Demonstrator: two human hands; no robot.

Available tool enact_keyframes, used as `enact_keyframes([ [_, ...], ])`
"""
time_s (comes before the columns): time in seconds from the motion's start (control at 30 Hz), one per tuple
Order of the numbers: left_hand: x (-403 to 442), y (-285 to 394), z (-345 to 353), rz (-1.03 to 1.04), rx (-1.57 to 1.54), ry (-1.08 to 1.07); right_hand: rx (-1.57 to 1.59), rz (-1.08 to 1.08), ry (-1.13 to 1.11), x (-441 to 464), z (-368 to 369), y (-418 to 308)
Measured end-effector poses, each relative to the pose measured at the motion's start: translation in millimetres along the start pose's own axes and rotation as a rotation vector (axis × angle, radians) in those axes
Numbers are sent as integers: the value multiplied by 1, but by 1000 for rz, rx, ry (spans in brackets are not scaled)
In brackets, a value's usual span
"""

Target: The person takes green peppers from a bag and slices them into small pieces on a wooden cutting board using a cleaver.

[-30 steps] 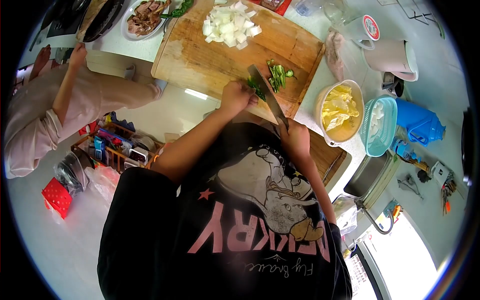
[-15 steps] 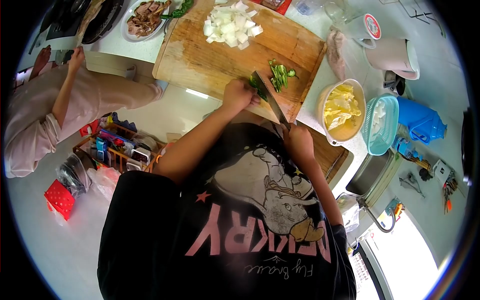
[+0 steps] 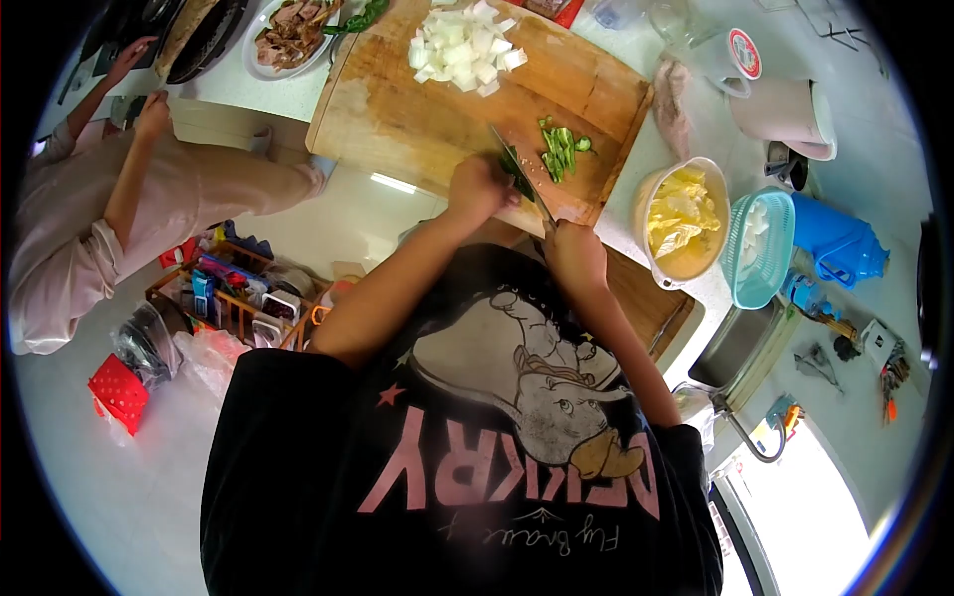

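Our left hand [image 3: 482, 192] curls nearly closed over the green pepper [image 3: 518, 182] at the cutting board's [image 3: 397, 109] near edge. We slant the knife [image 3: 526, 171] beside it, our right hand [image 3: 576, 256] closed round the handle, cut green pieces [image 3: 558, 154] nearby.

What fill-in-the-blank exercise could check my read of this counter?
The right hand grips a ____. Chopped white pieces lie on the wooden ____. The round bowl of ____ leaves stands beside the turquoise basket.
Missing words: knife; cutting board; yellow.
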State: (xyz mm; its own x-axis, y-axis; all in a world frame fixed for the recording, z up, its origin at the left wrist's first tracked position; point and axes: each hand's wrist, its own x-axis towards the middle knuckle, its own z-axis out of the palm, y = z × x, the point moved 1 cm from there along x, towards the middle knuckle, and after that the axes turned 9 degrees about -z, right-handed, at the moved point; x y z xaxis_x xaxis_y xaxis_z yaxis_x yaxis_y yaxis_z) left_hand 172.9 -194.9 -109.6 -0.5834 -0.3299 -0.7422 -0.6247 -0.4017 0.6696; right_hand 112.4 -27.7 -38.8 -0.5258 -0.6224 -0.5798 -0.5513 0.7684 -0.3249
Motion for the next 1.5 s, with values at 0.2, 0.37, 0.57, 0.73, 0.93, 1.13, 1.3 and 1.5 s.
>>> enact_keyframes([
  [0.2,-4,3,1,30,145,49,1,-56,90,7,12,-3],
  [0.37,-13,14,0,99,294,124,-56,-100,148,2,19,-6],
  [0.57,-7,3,-1,63,220,91,-50,-84,74,-9,16,1],
  [0.73,-2,-4,-2,24,264,57,17,-78,36,-7,15,11],
  [0.93,-3,-8,-4,84,219,55,247,-78,210,22,7,9],
  [1.13,-13,-4,-2,93,204,51,300,-30,234,0,4,31],
  [1.3,-15,-11,-13,72,249,68,315,-121,271,-16,0,31],
  [1.5,-16,6,-15,64,56,53,246,-181,290,-12,10,33],
])
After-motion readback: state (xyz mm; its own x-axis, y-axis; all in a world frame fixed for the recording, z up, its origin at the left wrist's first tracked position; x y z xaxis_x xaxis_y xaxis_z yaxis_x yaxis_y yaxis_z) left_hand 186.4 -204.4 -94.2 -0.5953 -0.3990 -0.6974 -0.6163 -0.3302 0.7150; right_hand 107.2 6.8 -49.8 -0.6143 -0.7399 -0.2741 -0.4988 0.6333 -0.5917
